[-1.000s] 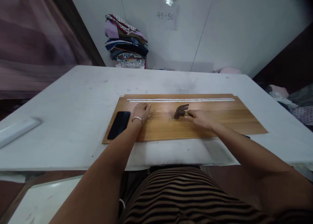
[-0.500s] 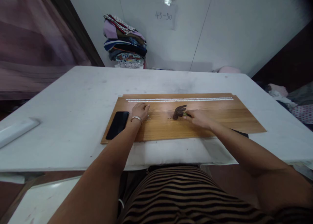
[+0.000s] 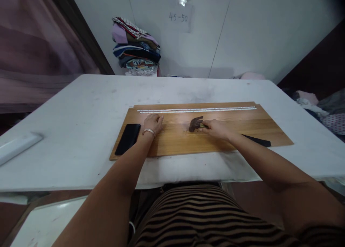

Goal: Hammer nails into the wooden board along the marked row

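My right hand (image 3: 217,129) is wrapped round the short handle of a claw hammer (image 3: 195,124). The dark head is low over the middle of a wooden board (image 3: 178,144), and small dark bits lie beside it. Towards the board's left side rests my left hand (image 3: 152,122), a bracelet at its wrist, its fingers bent together; what they hold, if anything, is hidden. Thin shiny nails (image 3: 161,130) lie right beside that hand. To its left, a black phone (image 3: 127,139) lies flat on the board.
Two white measuring strips (image 3: 196,110) run along the board's far side. A black strap-like object (image 3: 257,140) lies partly under my right forearm. The white table (image 3: 88,106) bears a white roll (image 3: 20,147) at the left. Folded clothes (image 3: 137,47) are stacked by the wall.
The view has shifted slightly. The hammer stays low over the board in my right hand, its head turned a little. More of the black strap-like object shows past my right forearm.
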Tool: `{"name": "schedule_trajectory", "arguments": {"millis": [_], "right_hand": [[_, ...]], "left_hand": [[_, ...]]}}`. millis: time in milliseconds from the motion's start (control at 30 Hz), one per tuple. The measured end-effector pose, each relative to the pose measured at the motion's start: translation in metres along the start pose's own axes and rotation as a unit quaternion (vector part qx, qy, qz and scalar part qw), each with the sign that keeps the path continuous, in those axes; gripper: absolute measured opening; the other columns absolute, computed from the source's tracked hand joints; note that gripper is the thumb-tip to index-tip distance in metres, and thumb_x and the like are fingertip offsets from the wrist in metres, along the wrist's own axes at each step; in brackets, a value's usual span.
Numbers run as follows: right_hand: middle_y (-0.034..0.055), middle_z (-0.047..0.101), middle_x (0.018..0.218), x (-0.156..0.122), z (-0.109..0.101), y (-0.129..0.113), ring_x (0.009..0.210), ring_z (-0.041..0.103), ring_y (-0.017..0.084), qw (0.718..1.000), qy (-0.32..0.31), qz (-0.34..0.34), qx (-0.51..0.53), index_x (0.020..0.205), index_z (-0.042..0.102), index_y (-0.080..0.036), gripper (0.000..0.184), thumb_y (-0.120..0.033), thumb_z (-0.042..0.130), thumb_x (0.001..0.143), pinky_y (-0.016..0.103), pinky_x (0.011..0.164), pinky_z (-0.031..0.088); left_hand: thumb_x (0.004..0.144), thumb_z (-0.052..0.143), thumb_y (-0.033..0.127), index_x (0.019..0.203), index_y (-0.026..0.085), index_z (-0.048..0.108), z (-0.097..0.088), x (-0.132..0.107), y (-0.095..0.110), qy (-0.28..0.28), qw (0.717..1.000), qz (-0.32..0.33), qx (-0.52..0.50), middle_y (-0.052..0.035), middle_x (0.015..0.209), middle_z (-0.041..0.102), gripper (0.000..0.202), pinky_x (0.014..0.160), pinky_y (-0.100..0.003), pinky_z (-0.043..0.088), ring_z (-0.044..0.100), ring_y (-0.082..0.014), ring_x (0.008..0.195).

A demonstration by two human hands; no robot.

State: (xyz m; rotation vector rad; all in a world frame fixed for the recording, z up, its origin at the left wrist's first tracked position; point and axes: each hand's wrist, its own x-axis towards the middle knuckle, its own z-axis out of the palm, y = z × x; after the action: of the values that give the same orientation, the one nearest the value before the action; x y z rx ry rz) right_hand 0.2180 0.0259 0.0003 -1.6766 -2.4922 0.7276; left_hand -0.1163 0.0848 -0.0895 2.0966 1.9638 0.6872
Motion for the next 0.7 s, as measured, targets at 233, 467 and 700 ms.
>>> {"name": "schedule_trajectory", "arguments": {"millis": [233, 467, 700], "right_hand": [[0.0109, 0.076, 0.093, 0.004, -0.002, 0.005, 0.077, 0.063, 0.021, 1.0, 0.014, -0.003, -0.026, 0.104, 0.073, -0.017, 0.038, -0.049, 0.053, 0.1, 0.029, 0.066, 0.036], [0.0117, 0.077, 0.096, 0.009, -0.006, 0.003, 0.08, 0.065, 0.023, 0.999, 0.003, -0.008, -0.05, 0.112, 0.074, -0.017, 0.04, -0.049, 0.052, 0.101, 0.029, 0.066, 0.036], [0.0115, 0.077, 0.1, 0.011, -0.002, 0.007, 0.083, 0.067, 0.024, 0.999, -0.023, -0.009, -0.043, 0.115, 0.074, -0.02, 0.044, -0.055, 0.052, 0.101, 0.029, 0.068, 0.038]], "left_hand": [[0.1, 0.04, 0.044, 0.085, 0.023, 0.072, 0.001, 0.0, -0.001, 0.009, 1.0, 0.002, 0.002, -0.0126, 0.108, 0.077, 0.042, 0.106, -0.039, 0.048, 0.066, -0.0286, 0.113], [0.099, 0.038, 0.045, 0.084, 0.023, 0.073, -0.001, -0.001, 0.0, 0.002, 1.0, -0.003, -0.001, -0.0125, 0.106, 0.077, 0.043, 0.105, -0.04, 0.049, 0.066, -0.0293, 0.113], [0.099, 0.04, 0.045, 0.088, 0.023, 0.074, 0.0, -0.001, -0.002, 0.006, 1.0, -0.011, -0.015, -0.0126, 0.111, 0.077, 0.042, 0.108, -0.041, 0.048, 0.065, -0.0294, 0.116]]}}
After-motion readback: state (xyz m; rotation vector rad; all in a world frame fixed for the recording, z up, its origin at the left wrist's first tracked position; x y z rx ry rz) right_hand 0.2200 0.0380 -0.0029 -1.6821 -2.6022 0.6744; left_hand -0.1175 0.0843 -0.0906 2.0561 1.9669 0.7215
